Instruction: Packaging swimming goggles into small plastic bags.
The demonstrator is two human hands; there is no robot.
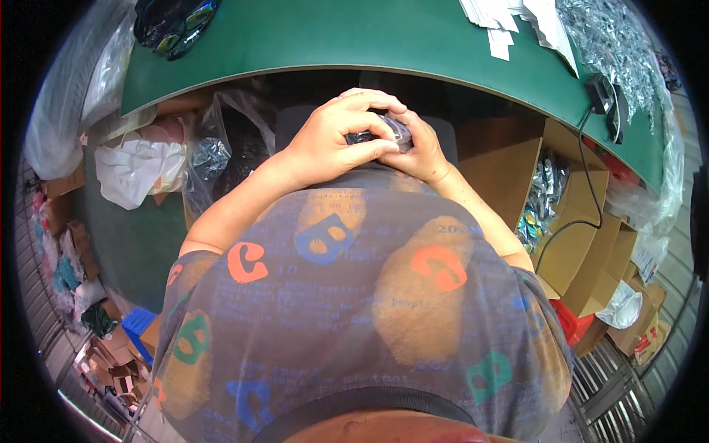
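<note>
In front of my chest, just below the near edge of the green table (332, 44), both hands hold a small dark item with a shiny, clear-plastic-like surface (401, 134). My left hand (336, 136) curls over it from the left, its thumb and fingers closed round it. Against its right side presses my right hand (426, 151), with the fingers partly hidden behind the item. Its exact kind cannot be made out. At the table's far left lies a dark bundle with shiny yellow-green lens-like pieces (176, 28).
White papers (493, 18) and a heap of clear plastic sleeves (609, 37) cover the table's far right. A black device (607, 103) trails a cable near the right edge. Below stands a cardboard box (572, 251) with shiny wrapped items (543, 192). White plastic bags (140, 166) lie at left.
</note>
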